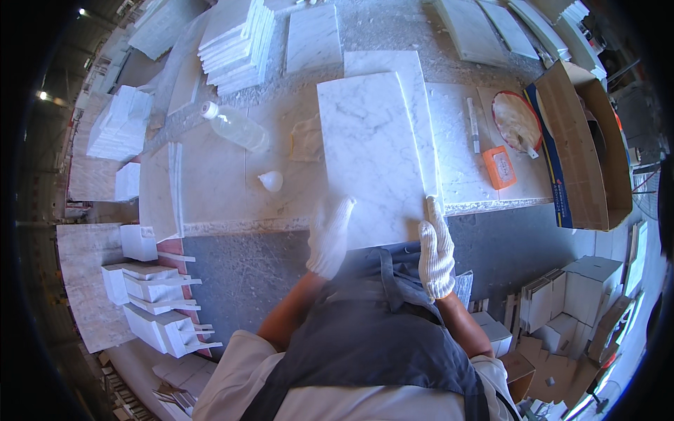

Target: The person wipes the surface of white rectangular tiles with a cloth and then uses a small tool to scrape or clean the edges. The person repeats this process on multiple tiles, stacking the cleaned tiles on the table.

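Observation:
A grey-veined white marble tile (368, 151) lies over another marble tile (414, 77), its near end jutting past the table's front edge toward my apron. My left hand (330, 237), in a white knit glove and slightly blurred, grips the tile's near left edge. On the opposite edge, my right hand (437, 249), gloved the same way, holds the near right corner with its fingers along the side. The undersides of both grips are hidden.
Left on the worktable stand a clear bottle (235, 128) and a small white rounded object (270, 181). Rightward are an orange box (499, 168), a white marker-like stick (473, 125), a red-rimmed round container (517, 121) and a cardboard box (583, 144). Tile stacks (235, 45) rise behind.

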`<state>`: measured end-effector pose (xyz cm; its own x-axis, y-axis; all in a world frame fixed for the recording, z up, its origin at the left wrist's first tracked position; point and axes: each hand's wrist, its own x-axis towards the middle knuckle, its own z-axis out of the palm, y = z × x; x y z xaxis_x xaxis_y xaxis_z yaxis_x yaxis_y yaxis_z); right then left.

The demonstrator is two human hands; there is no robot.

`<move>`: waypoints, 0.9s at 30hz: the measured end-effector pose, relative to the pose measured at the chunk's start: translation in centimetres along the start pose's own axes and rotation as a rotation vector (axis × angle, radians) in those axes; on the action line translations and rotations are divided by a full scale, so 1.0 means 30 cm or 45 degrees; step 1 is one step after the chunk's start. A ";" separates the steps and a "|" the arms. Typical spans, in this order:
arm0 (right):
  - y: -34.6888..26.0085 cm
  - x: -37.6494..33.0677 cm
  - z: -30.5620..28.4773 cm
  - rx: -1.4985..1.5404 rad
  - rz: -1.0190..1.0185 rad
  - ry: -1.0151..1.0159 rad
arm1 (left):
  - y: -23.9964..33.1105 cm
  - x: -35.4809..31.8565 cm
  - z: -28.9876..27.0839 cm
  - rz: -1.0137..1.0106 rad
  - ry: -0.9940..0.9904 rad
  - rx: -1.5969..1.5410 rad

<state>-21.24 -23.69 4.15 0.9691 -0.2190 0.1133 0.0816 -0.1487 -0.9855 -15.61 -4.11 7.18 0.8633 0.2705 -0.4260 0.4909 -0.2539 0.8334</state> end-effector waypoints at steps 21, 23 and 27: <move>0.143 -0.027 0.017 -0.073 -0.128 -0.008 | -0.245 0.094 0.046 0.434 0.117 0.278; 0.155 -0.029 0.019 -0.071 -0.163 -0.011 | -0.270 0.098 0.044 0.510 0.052 0.308; 0.169 -0.034 0.029 0.160 -0.106 -0.009 | -0.290 0.099 0.046 0.730 0.188 0.539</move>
<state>-21.61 -23.38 -1.07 0.9594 -0.2040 0.1950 0.1899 -0.0442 -0.9808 -17.16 -2.38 -1.84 0.9883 0.1018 0.1140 -0.0052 -0.7227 0.6911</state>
